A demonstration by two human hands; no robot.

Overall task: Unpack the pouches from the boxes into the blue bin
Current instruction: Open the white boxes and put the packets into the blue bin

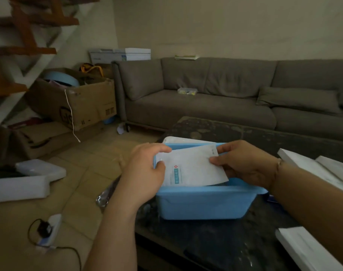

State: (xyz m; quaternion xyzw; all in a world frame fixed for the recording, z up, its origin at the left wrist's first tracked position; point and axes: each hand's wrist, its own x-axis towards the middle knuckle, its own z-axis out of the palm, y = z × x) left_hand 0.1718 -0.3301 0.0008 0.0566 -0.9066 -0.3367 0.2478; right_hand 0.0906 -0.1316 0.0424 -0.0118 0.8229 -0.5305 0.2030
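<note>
A blue bin point(203, 204) stands on the dark table point(264, 133). Over its opening I hold a white pouch point(192, 167) with a blue and red label, tilted, its lower edge inside the bin. My left hand point(145, 171) pinches the pouch's left end between thumb and fingers. At the pouch's right end, my right hand point(244, 163) grips it the same way. Another white pouch edge point(178, 139) shows behind the bin's far rim. White boxes point(323, 169) lie on the table at the right, and one more white box point(307, 249) sits at the near right.
A grey sofa point(205, 102) runs along the wall behind the table. On the tiled floor at left lie white packages point(26, 182), a power strip with cable point(49, 229), and cardboard boxes point(75, 98) under wooden stairs. A silvery wrapper point(104, 196) lies by the table's left edge.
</note>
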